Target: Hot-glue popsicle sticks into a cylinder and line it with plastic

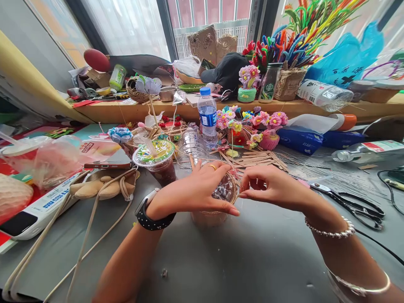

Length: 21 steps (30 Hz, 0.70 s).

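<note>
A clear plastic container [224, 190] stands on the grey table in front of me, with brown twine [234, 194] around its rim. My left hand [192, 187] spans the container's top, the thumb along the near side and the fingers over the far side, holding it. A ring is on one finger and a watch with a dotted black strap on the wrist. At the rim's right side, my right hand [267, 185] has thumb and forefinger pinched together on the twine; the exact piece between the fingertips is mostly hidden. The container's lower part shows dimly below my left hand.
Left of the container are a lidded drink cup [158, 162], a phone [109, 165] and a corded pouch [101, 185]. Behind stand a water bottle [207, 120] and fluffy flowers [274, 120]. Wooden sticks [259, 160] and black scissors [350, 204] lie to the right.
</note>
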Tool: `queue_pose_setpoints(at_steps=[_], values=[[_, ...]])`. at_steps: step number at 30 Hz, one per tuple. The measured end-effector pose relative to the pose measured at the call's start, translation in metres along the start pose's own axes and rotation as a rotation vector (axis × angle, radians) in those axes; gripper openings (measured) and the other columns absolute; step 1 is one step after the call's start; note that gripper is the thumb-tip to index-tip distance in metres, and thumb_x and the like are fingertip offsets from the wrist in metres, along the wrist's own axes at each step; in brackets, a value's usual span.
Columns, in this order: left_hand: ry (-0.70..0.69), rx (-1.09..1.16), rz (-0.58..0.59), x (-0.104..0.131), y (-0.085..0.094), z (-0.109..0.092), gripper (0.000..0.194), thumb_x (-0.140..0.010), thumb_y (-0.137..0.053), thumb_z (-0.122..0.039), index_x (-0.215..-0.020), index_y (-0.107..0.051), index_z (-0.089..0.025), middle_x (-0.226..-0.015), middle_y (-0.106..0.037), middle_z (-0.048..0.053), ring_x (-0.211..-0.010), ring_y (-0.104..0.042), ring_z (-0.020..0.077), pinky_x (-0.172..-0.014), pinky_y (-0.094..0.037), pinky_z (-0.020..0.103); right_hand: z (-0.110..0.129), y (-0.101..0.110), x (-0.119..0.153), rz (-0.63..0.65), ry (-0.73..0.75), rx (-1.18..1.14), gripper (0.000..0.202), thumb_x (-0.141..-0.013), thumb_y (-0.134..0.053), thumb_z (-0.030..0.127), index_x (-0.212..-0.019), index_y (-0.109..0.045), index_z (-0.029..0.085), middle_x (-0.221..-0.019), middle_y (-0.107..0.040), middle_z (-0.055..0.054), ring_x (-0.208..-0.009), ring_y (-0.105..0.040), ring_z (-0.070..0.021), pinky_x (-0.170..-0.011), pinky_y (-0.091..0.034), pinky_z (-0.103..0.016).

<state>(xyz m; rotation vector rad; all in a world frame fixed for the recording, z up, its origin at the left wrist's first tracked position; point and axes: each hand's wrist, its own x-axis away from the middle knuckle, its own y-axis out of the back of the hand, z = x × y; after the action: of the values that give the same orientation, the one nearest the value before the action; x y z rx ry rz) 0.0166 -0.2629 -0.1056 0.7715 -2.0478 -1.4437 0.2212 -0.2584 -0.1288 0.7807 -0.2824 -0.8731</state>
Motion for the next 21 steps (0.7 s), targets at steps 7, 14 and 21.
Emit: queue_pose_setpoints(at_steps=[7,14,21], values=[[0.014,-0.054,-0.035,-0.0022,-0.0061,-0.0042,0.075,-0.071,-0.051,-0.056,-0.128,-0.026,-0.013,-0.127,-0.038,0.015,-0.119,-0.032,0.0306,-0.101,-0.014,0.052,-0.0030,0.0009,-0.0021,0.029,-0.022,-0.104,0.019,-0.070,-0.059,0.035,-0.065,-0.056,0.017,-0.060,-0.051,0.003,-0.054,-0.043,-0.0060,-0.048,-0.034,-0.018],[0.013,-0.072,-0.038,-0.0034,-0.0044,-0.0073,0.072,-0.070,-0.055,-0.051,-0.126,-0.030,-0.013,-0.123,-0.040,0.014,-0.118,-0.033,0.0298,-0.101,-0.020,0.047,-0.0084,0.0009,-0.0045,0.101,-0.094,-0.257,0.023,-0.070,-0.058,0.039,-0.068,-0.057,0.016,-0.061,-0.054,0.003,-0.055,-0.047,-0.0072,-0.049,-0.035,-0.019],[0.027,-0.052,-0.028,-0.0024,-0.0046,-0.0065,0.072,-0.070,-0.054,-0.052,-0.126,-0.030,-0.012,-0.124,-0.039,0.015,-0.117,-0.034,0.0299,-0.100,-0.021,0.049,-0.0072,-0.0011,-0.0043,0.045,-0.103,-0.199,0.022,-0.069,-0.059,0.039,-0.067,-0.058,0.017,-0.062,-0.056,0.003,-0.056,-0.047,-0.0073,-0.050,-0.036,-0.019]])
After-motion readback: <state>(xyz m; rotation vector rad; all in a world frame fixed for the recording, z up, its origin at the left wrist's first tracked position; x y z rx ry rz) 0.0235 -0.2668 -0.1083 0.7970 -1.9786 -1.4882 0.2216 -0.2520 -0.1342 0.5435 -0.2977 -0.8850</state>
